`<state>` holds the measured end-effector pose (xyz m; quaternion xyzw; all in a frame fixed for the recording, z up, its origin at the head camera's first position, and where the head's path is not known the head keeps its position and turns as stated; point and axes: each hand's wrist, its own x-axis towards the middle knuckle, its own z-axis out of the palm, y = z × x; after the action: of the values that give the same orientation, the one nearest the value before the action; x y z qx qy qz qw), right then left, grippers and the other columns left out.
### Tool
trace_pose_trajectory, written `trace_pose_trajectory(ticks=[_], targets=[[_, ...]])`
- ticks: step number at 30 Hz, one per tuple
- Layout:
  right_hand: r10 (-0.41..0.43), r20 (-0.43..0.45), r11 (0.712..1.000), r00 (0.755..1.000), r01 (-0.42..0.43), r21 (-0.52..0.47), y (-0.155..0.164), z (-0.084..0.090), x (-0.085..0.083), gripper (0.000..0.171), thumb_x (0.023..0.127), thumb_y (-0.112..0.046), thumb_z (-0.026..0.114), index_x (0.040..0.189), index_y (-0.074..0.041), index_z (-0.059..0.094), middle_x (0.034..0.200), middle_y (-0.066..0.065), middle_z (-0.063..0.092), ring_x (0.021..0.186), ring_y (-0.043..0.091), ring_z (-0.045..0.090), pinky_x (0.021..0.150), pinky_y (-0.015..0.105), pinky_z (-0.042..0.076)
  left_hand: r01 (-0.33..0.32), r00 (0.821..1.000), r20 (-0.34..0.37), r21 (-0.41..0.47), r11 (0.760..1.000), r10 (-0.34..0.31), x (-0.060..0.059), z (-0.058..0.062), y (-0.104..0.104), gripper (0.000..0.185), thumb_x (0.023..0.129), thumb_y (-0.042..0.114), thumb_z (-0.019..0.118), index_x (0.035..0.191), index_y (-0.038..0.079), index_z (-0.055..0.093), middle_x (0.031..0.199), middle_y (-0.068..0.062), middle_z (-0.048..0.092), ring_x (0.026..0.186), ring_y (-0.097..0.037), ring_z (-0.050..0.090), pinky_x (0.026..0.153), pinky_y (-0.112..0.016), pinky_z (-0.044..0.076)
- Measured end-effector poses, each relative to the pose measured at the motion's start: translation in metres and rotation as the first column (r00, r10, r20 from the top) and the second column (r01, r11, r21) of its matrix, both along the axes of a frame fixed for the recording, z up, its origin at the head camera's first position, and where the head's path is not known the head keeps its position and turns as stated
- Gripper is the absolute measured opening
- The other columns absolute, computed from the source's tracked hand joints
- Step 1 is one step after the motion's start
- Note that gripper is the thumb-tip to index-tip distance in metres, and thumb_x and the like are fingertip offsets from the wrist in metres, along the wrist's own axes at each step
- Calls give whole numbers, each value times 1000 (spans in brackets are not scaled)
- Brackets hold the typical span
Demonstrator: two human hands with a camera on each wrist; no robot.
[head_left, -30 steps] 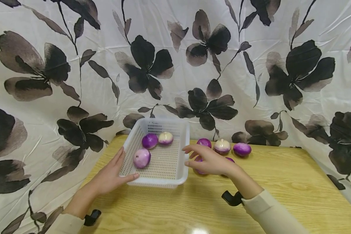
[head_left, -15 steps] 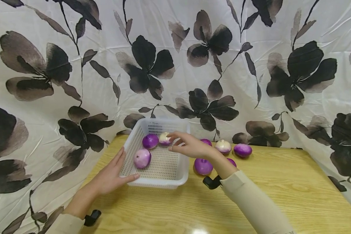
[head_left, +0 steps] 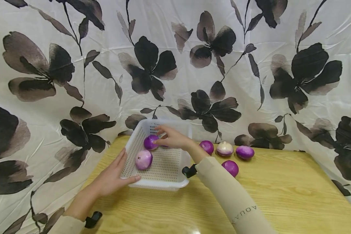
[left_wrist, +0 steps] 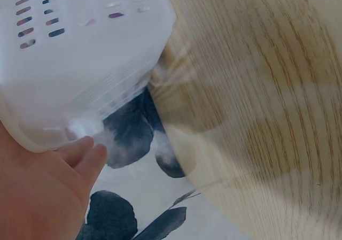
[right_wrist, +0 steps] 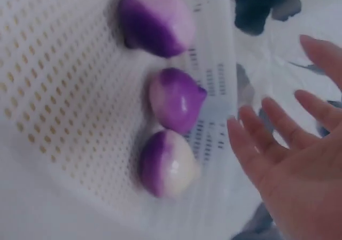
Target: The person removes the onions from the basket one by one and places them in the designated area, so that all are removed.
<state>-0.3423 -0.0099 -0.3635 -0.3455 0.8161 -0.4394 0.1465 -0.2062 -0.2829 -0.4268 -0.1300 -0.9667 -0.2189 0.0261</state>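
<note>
Three purple and white onions lie in a white perforated plastic basket [head_left: 185,182]: a pale one [head_left: 143,160] near the left, a purple one [head_left: 150,142] behind it, and a cream-topped one [right_wrist: 166,164] mostly covered by my right hand in the head view. My left hand [head_left: 112,174] rests against the basket's near left corner, fingers straight along the left side and thumb on the front rim. Over the back of the basket is my right hand [head_left: 174,138]. Its fingers are spread and hold nothing, as the right wrist view shows.
Right of the basket on the wooden table [head_left: 269,191] lie more onions: a purple one [head_left: 206,147], a cream-topped one [head_left: 224,149], another purple one [head_left: 245,152] and a nearer one [head_left: 230,168]. A floral cloth [head_left: 169,81] hangs behind the table.
My right hand has moved left from the basket's right rim to above the back onions. Its sleeve now covers a table onion seen before. The left hand and basket stay put.
</note>
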Motion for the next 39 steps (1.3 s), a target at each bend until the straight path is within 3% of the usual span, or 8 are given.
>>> trace_pose_trajectory(ticks=[4,11,18,26,39], targets=[[24,8,1000,1000,-24,17,-15,-6,-5,68,96,-17,72,155,-11,40,151,23,48,128,37,58,100,41,55,0,1000,1,-1,1000,0,0,0,0,121,87,74,63,161,-5,11,171,-20,0,148,-54,22,115,-70,27],[67,-53,989,996,-60,132,-30,-21,-10,75,89,-22,79,154,-13,43,150,22,50,135,39,52,110,43,46,7,1000,0,4,1000,-7,-1,-2,0,121,86,75,63,161,-6,12,171,-20,0,149,-53,21,115,-68,27],[126,50,975,991,-133,181,-34,-39,-13,88,86,-15,82,159,-11,34,157,21,41,142,40,45,114,45,43,5,1000,4,-2,1000,-5,0,-2,-1,121,87,75,62,161,-6,13,171,-19,0,150,-52,20,117,-67,26],[158,-17,905,987,-137,403,-39,-44,-9,97,81,-30,88,160,-17,34,159,11,43,147,28,38,122,44,30,3,1000,0,-9,1000,-3,-1,-2,0,120,86,75,62,161,-6,14,171,-19,0,149,-52,22,116,-68,27],[202,-43,861,978,-157,484,-47,-42,-2,88,84,-31,86,157,-18,37,153,5,50,142,22,46,119,38,35,-6,1000,12,-11,1000,6,0,-2,0,121,86,76,62,162,-4,13,171,-18,0,149,-52,22,116,-68,27]])
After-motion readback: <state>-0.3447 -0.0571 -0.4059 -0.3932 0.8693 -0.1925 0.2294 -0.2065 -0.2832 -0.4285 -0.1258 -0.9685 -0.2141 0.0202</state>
